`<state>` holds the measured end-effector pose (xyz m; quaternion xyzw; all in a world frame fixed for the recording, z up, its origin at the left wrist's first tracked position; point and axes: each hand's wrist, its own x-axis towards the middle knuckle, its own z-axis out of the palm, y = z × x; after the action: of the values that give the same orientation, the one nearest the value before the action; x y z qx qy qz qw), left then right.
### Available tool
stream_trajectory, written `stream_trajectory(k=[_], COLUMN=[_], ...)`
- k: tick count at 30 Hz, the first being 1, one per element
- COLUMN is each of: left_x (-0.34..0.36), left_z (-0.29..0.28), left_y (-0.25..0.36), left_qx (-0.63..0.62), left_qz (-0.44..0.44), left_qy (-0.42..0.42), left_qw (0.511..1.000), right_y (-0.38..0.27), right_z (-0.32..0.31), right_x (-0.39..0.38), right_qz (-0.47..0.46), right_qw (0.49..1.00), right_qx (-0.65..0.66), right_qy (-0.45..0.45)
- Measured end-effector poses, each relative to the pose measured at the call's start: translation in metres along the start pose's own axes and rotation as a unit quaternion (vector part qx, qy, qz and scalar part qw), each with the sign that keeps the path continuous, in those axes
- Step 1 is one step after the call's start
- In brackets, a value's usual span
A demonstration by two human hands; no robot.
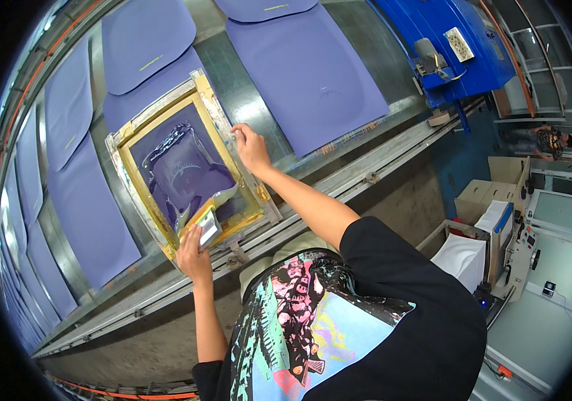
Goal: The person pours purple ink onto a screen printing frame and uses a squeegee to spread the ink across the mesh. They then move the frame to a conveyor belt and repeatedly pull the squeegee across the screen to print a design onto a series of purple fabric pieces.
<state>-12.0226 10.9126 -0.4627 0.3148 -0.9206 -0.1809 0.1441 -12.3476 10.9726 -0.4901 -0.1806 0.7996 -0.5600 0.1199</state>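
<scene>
A screen printing frame (214,110) with yellow tape inside its edges lies over a purple panel on the metal table. Glossy ink is spread across its mesh (182,160), around a pale curved design. My left hand (194,259) is closed around a squeegee (210,227), held at the near end of the mesh. The squeegee has a metallic holder and a yellowish, ink-smeared edge. With curled fingers, my right hand (251,150) grips the right side of the frame. Its fingertips are partly hidden.
More purple panels (306,80) lie along the long table, several to the left. A metal rail (359,174) edges the near side. Blue machinery (459,53) stands at the upper right. Boxes (483,197) and a white stack (461,262) are at the right; another person (546,140) is farther back.
</scene>
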Motion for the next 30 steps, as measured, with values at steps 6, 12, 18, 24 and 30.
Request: stream_trajectory(k=[6,12,18,24,30], left_x=[-0.022,0.187,0.162,0.099,0.204], left_z=[0.027,-0.015,0.039,0.027,0.026], left_y=[-0.006,-0.024,-0.033,-0.012,-0.039], left_qx=[0.053,0.04,0.06,0.032,0.021], left_qz=[0.078,-0.115,0.015,0.035,-0.035], left_qy=[-0.018,-0.118,0.088,0.016,0.046], left_qw=[0.995,0.986,0.994,0.999,0.998], right_y=[0.032,0.014,0.012,0.007,0.011], right_z=[0.018,0.005,0.003,0.0,0.005], right_x=[0.003,0.0,0.0,0.003,0.0], right_qz=[-0.036,0.019,0.022,0.053,0.016], right_qw=[0.999,0.998,0.997,0.997,0.998], right_qx=[-0.022,-0.062,-0.066,-0.046,-0.055], right_qy=[0.032,-0.011,-0.029,-0.019,-0.032])
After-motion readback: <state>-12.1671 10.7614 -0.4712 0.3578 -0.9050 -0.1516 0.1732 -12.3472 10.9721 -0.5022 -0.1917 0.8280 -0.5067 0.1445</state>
